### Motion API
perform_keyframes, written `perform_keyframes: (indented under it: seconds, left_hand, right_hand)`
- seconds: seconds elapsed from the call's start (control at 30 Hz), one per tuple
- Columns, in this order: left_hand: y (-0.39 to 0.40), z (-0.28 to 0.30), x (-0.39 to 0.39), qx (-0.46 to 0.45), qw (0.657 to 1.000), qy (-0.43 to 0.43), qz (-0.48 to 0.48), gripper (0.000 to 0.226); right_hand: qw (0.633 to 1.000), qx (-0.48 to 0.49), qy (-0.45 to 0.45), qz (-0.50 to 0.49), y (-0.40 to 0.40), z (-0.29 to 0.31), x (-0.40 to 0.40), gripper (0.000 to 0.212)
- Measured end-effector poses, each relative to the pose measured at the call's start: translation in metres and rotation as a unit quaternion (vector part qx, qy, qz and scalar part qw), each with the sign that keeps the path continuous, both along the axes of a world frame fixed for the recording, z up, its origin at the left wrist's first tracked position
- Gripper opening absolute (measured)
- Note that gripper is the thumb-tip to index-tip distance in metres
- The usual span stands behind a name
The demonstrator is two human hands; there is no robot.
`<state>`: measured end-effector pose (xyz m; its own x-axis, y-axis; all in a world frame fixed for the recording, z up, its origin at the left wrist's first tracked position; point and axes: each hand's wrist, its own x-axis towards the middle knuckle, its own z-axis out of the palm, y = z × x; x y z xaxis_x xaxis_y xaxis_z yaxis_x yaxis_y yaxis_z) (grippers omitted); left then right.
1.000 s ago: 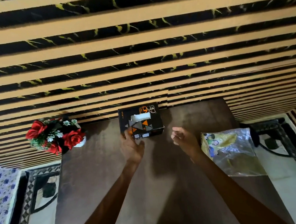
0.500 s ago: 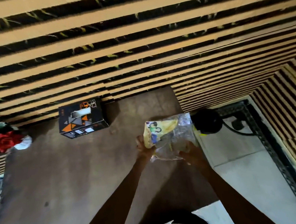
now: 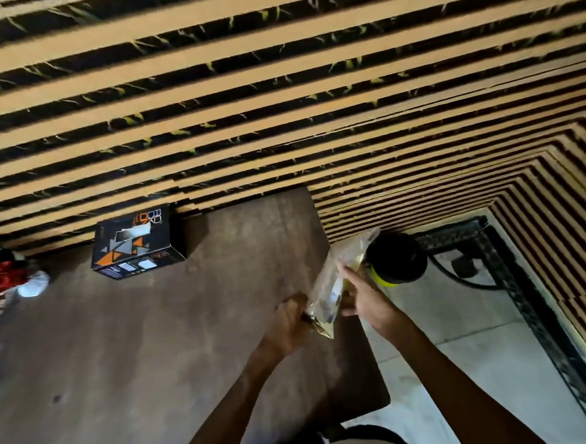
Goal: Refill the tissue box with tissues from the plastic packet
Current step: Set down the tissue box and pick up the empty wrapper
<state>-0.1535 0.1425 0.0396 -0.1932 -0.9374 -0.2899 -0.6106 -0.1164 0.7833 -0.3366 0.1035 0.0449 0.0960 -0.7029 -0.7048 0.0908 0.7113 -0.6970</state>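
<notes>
The black tissue box (image 3: 137, 245) with orange and grey triangles stands at the far edge of the brown table (image 3: 155, 348), against the striped wall; a white tissue shows in its top slot. I hold the clear plastic packet (image 3: 329, 288), lifted and turned on edge, above the table's right edge. My left hand (image 3: 290, 323) grips its lower end. My right hand (image 3: 363, 296) holds its right side.
A black round object with a yellow band (image 3: 397, 260) sits on the floor just right of the table, a cable running from it. Red artificial flowers in a white vase (image 3: 2, 277) stand at the table's far left. White tiled floor (image 3: 479, 365) lies to the right.
Both hands left the tissue box, went right and picked up the packet. It lay flat a moment ago; now it is raised and turned on edge. The view swung to the right.
</notes>
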Motion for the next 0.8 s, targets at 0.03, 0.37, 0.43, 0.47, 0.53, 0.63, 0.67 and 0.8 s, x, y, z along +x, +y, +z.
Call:
perform_keyframes:
  seconds: [0.03, 0.37, 0.43, 0.47, 0.53, 0.63, 0.67, 0.8]
  left_hand:
    - [0.001, 0.001, -0.004, -0.018, 1.0, -0.017, 0.009, 0.033]
    - [-0.013, -0.004, -0.084, 0.11, 0.924, 0.358, -0.078, 0.106]
    - [-0.022, 0.001, -0.116, 0.141, 0.932, 0.326, -0.066, 0.09]
    - [-0.028, -0.002, -0.137, 0.127, 0.937, 0.322, -0.04, 0.077]
    - [-0.039, -0.003, -0.174, 0.082, 0.946, 0.314, 0.008, 0.051]
    - [-0.061, 0.003, -0.229, 0.104, 0.934, 0.336, 0.067, 0.037]
    - [-0.068, 0.004, -0.248, 0.115, 0.93, 0.338, 0.085, 0.036]
    - [-0.088, 0.0, -0.332, 0.148, 0.93, 0.308, 0.136, 0.042]
  right_hand:
    - [0.999, -0.027, 0.027, -0.015, 0.004, 0.004, -0.004, 0.056]
    - [0.983, -0.099, 0.146, 0.058, 0.031, 0.032, -0.086, 0.023]
    - [0.987, -0.079, 0.126, 0.068, 0.032, 0.037, -0.118, 0.02]
    - [0.991, -0.076, 0.098, 0.058, 0.029, 0.035, -0.141, 0.024]
    - [0.996, -0.086, 0.013, 0.0, 0.023, 0.024, -0.187, 0.033]
    - [0.988, -0.146, -0.046, -0.007, 0.014, 0.013, -0.254, 0.079]
    - [0.986, -0.16, -0.03, 0.029, 0.011, 0.011, -0.269, 0.082]
    - [0.985, -0.162, 0.047, 0.041, -0.015, -0.006, -0.323, 0.059]
